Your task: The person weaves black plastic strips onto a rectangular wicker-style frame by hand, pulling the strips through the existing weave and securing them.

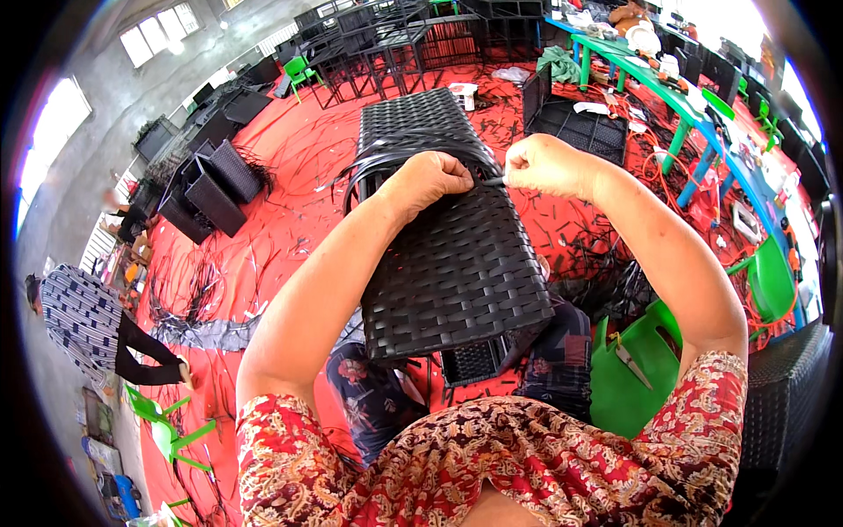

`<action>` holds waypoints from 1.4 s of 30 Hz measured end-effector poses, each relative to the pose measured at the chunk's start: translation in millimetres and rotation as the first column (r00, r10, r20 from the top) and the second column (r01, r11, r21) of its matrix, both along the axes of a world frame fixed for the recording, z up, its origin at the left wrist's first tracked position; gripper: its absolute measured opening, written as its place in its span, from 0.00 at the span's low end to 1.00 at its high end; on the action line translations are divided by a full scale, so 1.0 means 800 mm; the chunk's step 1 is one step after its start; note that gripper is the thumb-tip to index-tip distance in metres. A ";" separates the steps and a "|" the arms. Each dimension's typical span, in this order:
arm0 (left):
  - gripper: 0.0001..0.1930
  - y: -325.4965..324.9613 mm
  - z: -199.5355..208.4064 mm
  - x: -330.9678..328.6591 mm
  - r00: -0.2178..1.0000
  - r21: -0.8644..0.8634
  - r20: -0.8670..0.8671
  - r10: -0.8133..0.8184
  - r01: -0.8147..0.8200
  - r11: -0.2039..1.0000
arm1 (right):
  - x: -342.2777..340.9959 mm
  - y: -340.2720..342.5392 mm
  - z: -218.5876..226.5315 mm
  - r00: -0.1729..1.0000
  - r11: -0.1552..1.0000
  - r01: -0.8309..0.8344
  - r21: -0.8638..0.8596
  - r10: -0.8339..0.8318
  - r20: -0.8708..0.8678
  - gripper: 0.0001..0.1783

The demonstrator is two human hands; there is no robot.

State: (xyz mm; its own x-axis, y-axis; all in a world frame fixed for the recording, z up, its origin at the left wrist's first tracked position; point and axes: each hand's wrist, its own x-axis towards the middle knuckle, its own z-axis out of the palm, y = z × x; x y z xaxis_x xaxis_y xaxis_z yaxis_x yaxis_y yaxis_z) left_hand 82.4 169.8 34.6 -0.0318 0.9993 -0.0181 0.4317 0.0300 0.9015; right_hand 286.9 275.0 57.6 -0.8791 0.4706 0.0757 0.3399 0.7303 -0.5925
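Observation:
A long black woven panel (457, 272) of flat plastic strips lies across my knees and stretches away from me. Several loose black strips (395, 145) arch over its middle, where the weave is unfinished-looking and gapped. My left hand (430, 183) is closed on a black strip at the gap, fingertips pressed to the weave. Off the panel's right edge, my right hand (546, 167) pinches the end of a dark strip (493, 182) that runs toward the left hand. The fingertips hide part of that strip.
On a green chair (628, 378) at my right lie scissors (634, 364). A long green-and-blue table (654, 83) with tools runs along the right. Another person (88, 321) bends at the left. Black woven pieces (211, 189) and strip scraps lie on the red floor covering (290, 167).

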 end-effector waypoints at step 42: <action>0.06 -0.033 -0.013 -0.045 0.900 0.270 0.383 0.211 -0.327 0.906 | -0.089 -0.069 -0.008 0.920 0.977 -0.070 -0.201 -0.015 -0.392 0.06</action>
State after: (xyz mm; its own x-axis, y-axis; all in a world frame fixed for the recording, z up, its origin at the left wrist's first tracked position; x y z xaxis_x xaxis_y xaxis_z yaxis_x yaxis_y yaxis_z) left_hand 46.2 143.2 24.0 -0.3504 0.9049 0.2417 0.1175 -0.2136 0.9698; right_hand 215.8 219.9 51.6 -0.8122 0.4891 0.3179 0.0329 0.5825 -0.8121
